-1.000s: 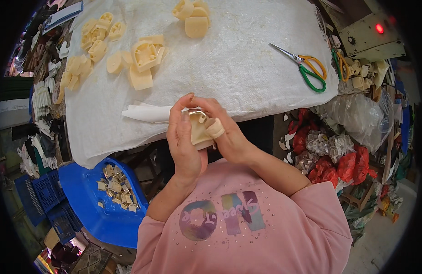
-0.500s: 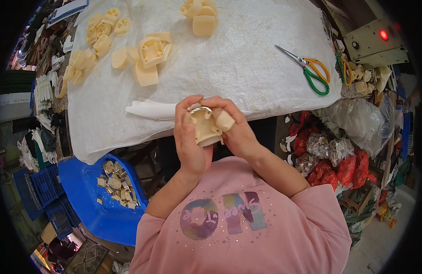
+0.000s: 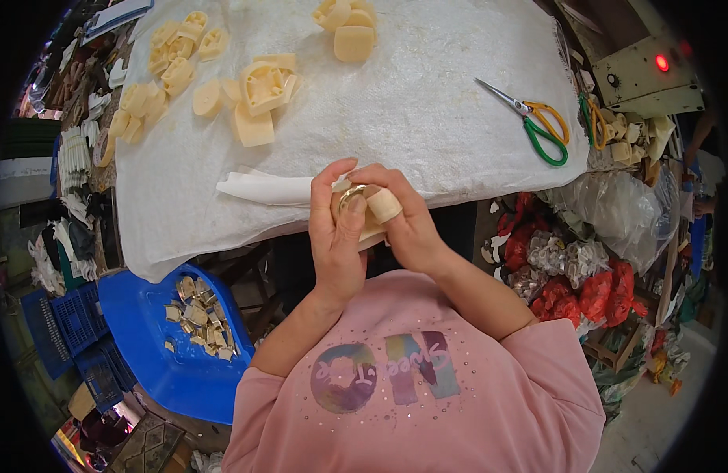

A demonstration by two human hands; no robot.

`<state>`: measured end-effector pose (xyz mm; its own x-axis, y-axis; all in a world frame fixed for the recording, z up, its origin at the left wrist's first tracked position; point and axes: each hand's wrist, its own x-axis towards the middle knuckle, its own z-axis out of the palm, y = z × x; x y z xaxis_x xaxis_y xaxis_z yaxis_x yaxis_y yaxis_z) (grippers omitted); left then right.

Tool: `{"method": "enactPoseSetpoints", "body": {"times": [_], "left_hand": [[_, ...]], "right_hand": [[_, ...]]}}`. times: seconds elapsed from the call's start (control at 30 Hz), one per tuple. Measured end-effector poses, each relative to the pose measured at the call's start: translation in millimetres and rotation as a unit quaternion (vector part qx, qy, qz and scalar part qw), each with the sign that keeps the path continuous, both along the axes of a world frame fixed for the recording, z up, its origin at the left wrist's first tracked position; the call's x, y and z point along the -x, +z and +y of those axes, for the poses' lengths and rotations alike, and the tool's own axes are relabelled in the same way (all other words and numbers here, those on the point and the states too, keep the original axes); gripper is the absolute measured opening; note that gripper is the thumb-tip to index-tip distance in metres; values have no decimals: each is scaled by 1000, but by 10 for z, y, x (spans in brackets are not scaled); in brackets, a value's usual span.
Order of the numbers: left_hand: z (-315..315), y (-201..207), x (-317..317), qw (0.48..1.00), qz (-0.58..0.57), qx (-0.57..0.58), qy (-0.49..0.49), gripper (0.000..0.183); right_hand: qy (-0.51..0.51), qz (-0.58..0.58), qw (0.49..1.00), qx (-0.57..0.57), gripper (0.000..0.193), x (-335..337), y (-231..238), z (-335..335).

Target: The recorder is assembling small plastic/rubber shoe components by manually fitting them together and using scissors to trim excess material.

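Both my hands are wrapped round one cream plastic piece (image 3: 370, 229) with a shiny gold-coloured metal part (image 3: 349, 196) set at its top. My left hand (image 3: 336, 236) grips its left side, the thumb lying across the metal. On the other side my right hand (image 3: 411, 229) holds it, fingers curled over the far edge, beside a rounded cream part (image 3: 384, 206) that sticks up. My hands cover much of the piece. Just behind my left hand a rolled white strip (image 3: 265, 189) lies on the table's near edge.
More cream plastic pieces (image 3: 265, 87) lie in groups on the white-covered table (image 3: 411, 118). Scissors (image 3: 537, 122) with green and orange handles rest at the right. Below left stands a blue tub (image 3: 159, 363) with gold-coloured metal pieces. Red bags (image 3: 596, 296) are heaped at the right.
My left thumb has moved up and over onto the metal part. The cream piece has tilted, so its hollow inside is now mostly hidden.
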<state>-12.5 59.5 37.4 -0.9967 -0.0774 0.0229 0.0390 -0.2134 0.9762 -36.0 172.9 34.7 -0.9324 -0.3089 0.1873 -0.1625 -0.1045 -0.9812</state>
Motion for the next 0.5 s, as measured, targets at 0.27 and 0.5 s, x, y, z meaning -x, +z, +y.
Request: {"method": "enactPoseSetpoints", "body": {"times": [0.27,0.5], "left_hand": [[-93,130,-30,960,-59,-241,-129,63],[-1,185,-96,988,-25,-130,-85,56]], "right_hand": [[117,-301,940,108,31,205,150,126],[52,5,998,36,19,125,-18,46]]}}
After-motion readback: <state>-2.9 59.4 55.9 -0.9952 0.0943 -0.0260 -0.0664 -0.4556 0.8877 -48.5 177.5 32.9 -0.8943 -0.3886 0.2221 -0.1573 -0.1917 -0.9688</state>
